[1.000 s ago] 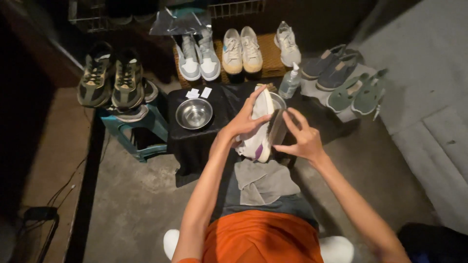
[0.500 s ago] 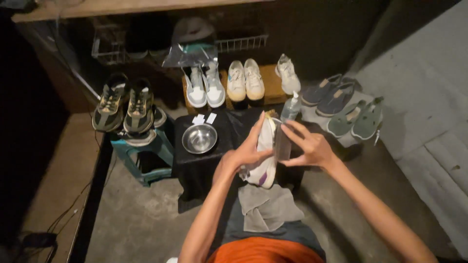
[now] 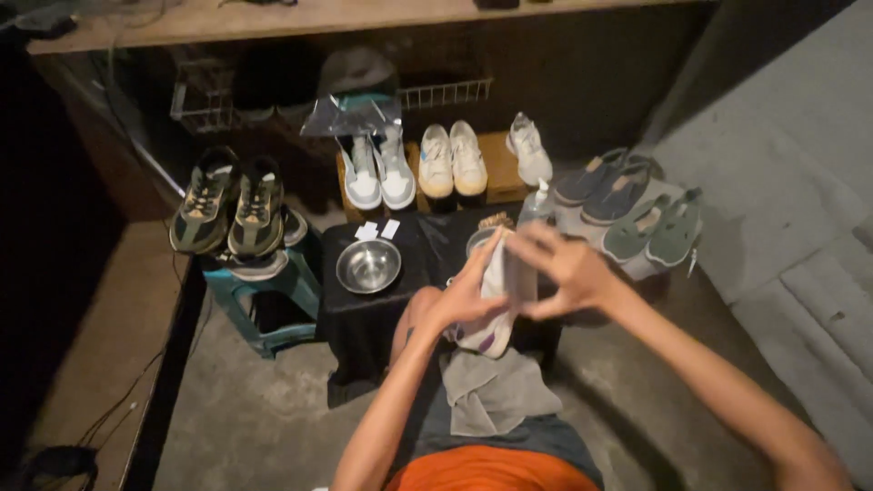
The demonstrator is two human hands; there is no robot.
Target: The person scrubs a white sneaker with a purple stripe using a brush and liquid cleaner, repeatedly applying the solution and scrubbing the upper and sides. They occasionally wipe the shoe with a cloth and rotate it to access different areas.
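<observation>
Left hand: the left hand (image 3: 464, 295) is clasped around the side of a white shoe (image 3: 491, 309), its grip grasping the shoe from the left.
Right hand: the right hand (image 3: 564, 273) presses against the shoe's other side with fingers spread; the motion blur makes it impossible to tell whether this grip is clenched on anything.
Shoe: white, held upright and tilted above the person's lap, with a purple patch near its lower end; it hangs just in front of the black tabletop (image 3: 427, 245).
Labels: two small white rectangular cards (image 3: 377, 230) lie side by side at the tabletop's far edge, just behind the steel bowl (image 3: 367, 265).
Bottle: a pale bottle with a pump top (image 3: 536, 205) stands at the tabletop's far right, near the right hand.
Cloth: a grey cloth (image 3: 496, 391) is draped over the lap, below the shoe.
Stool: a teal stool (image 3: 264, 291) to the left carries a pair of olive sneakers (image 3: 232, 205).
Other shoes: white pairs (image 3: 414, 164) sit on a low wooden stand behind the tabletop; grey-green slip-ons (image 3: 632, 214) lie to the right on the floor.
</observation>
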